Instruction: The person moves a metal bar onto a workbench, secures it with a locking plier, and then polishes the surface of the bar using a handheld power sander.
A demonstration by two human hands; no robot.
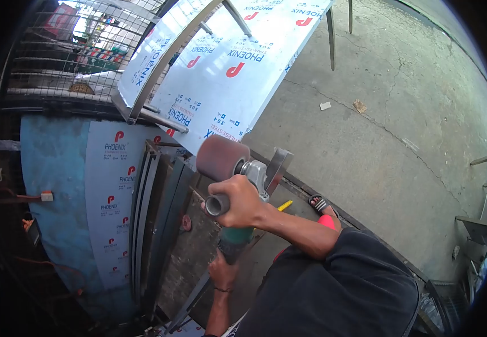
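A green-bodied drum sander (pixel 238 235) is held in both hands, its wide reddish-brown sanding drum (pixel 215 153) pointing away from me. My right hand (pixel 240 196) wraps round the front of the tool at its dark tubular side handle (pixel 217 205). Lower down, my left hand (pixel 222 273) grips the dark rear end of the body. Just past the drum stands a steel frame with tubular legs (pixel 167 121) and film-covered panels (pixel 226 62); the drum overlaps the panel's near corner. A short flat metal piece (pixel 279 167) sticks up beside the tool's head.
Film-covered sheets (pixel 111 185) and long metal profiles (pixel 142 219) stand at the left, below a wire mesh (pixel 41 67). A cracked concrete floor (pixel 378 112) spreads to the right, with small scraps (pixel 359 106) on it. My sandalled foot (pixel 319 204) is near a yellow strip (pixel 285 205).
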